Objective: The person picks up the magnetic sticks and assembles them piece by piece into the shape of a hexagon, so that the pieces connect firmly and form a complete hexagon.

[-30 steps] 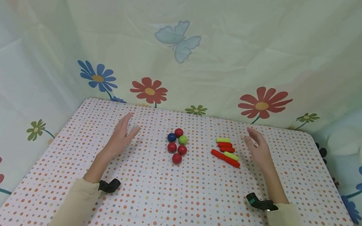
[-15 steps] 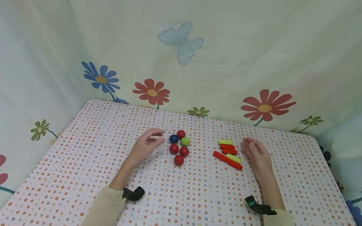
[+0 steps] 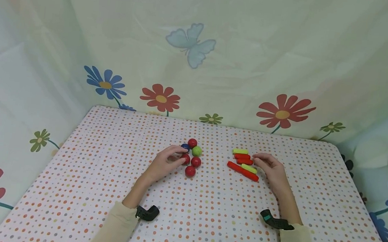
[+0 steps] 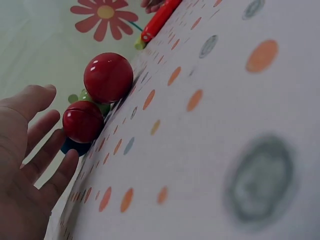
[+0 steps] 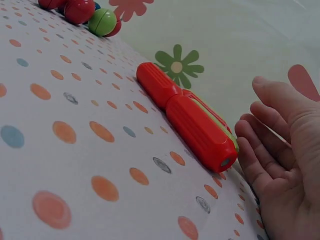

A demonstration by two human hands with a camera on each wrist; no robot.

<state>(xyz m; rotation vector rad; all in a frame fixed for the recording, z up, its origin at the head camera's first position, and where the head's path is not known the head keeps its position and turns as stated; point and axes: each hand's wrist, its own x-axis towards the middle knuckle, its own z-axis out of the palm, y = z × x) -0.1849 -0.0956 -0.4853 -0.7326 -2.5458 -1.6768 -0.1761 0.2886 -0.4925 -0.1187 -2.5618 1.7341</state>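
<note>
My left hand (image 3: 162, 164) reaches to the left side of a cluster of glossy balls, its fingers curved loosely and its thumb apart. Its fingertips are at a blue ball (image 3: 185, 146) and a red ball (image 3: 186, 158); the left wrist view shows the thumb and fingers apart around no ball. My right hand (image 3: 275, 176) is at the right of several short rods, fingers loosely bent, holding nothing. Nearest to it are a red rod (image 3: 244, 161) and a yellow-green rod (image 3: 249, 168). Two ribbed red rods (image 5: 200, 132) lie end to end in a line.
More red balls (image 3: 190, 171) and a green ball (image 3: 196, 151) lie in the cluster. Another yellow-green rod (image 3: 240, 151) is at the back of the rod group. A dotted cloth (image 3: 199, 221) covers the table, with a flowered curtain (image 3: 233, 70) behind it.
My left hand has moved right and its fingers have bent, reaching the balls. My right hand has shifted slightly left and towards me, closer to the rods. Balls and rods stay in place.
</note>
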